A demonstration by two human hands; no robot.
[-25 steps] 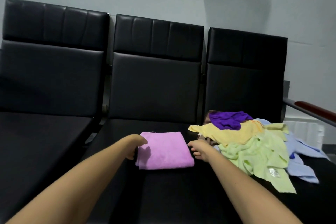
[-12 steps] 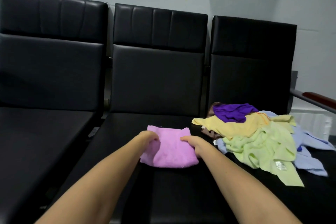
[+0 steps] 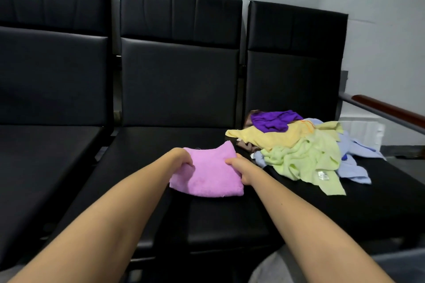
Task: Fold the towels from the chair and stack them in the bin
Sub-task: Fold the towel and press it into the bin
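Observation:
A folded pink towel (image 3: 210,173) is lifted a little off the middle black seat (image 3: 165,142). My left hand (image 3: 181,158) grips its left edge and my right hand (image 3: 241,169) grips its right edge, fingers curled under the cloth. On the right seat lies a loose pile of towels: purple (image 3: 274,119), yellow (image 3: 273,136), light green (image 3: 308,158) and pale blue (image 3: 355,165), with a brown one partly hidden under them. The bin is not in view.
Three joined black chairs stand against a grey wall; the left seat (image 3: 46,149) holds nothing. A wooden armrest (image 3: 391,110) runs past the right chair, with a white object (image 3: 365,131) behind the pile.
Both hands closed on the pink towel's sides and raised it from the seat toward me. The towel, flat a second ago, now sags between the hands.

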